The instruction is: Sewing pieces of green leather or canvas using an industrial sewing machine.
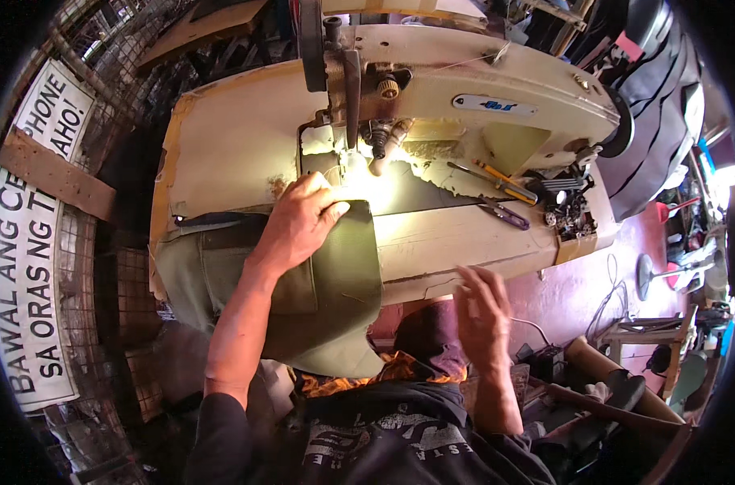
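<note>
My left hand pinches the top edge of an olive-green cloth piece just in front of the lit needle area of a cream sewing machine. The cloth has seams and a sewn panel. It spreads left over the table and hangs down its front edge toward my lap. To the right, my right hand is in the air off the table's front edge, fingers stretched out and holding nothing. Bright glare hides the needle and presser foot.
On the machine table lie thread snips, a screwdriver and a heap of small metal parts. White lettered signs hang on wire mesh at the left. Dark sheets drape at the right, and a cable lies on the floor.
</note>
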A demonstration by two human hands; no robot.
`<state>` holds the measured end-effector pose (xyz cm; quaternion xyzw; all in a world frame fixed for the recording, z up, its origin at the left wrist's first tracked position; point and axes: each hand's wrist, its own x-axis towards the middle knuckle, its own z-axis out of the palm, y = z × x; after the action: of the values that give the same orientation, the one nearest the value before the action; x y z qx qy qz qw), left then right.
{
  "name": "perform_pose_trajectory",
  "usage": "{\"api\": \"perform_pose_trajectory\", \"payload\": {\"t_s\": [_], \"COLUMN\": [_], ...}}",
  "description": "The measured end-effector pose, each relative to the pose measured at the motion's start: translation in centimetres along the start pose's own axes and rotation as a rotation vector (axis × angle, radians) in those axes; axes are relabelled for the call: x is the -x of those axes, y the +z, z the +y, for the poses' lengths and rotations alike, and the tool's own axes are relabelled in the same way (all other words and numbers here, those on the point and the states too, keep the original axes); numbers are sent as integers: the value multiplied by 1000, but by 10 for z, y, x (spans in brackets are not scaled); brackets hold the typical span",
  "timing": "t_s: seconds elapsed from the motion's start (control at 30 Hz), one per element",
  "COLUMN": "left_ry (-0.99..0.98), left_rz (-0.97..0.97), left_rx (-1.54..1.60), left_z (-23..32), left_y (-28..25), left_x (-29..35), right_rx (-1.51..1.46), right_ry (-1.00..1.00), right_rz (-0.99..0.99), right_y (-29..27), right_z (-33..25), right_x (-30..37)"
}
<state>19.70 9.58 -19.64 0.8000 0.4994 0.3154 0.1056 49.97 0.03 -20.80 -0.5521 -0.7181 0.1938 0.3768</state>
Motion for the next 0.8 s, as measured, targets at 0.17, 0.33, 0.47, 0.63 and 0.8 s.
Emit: {"api": "perform_pose_trajectory", "payload": {"t_s": [0.17, 0.33, 0.47, 0.63, 0.8], "left_ry": [-36, -89, -224, -204, -122], "left_rz": [-57, -34, -185, -170, -94], "left_rx": [645, 682, 263, -8, -74], "left_z": [-8, -7, -2, 5, 3], "left_y": [-32, -33, -17, 0, 5], "left_x": [1, -1, -9, -9, -1], "right_rx": [-311, -704, -554, -220, -154], "right_ry": [-146, 87, 67, -107, -87], "right_rz": [-186, -324, -285, -170, -192], "right_y": [52, 66, 79, 97, 98], "right_z": [-39, -59, -54, -51, -52], "right_x": [-39, -32, -28, -26, -23]}}
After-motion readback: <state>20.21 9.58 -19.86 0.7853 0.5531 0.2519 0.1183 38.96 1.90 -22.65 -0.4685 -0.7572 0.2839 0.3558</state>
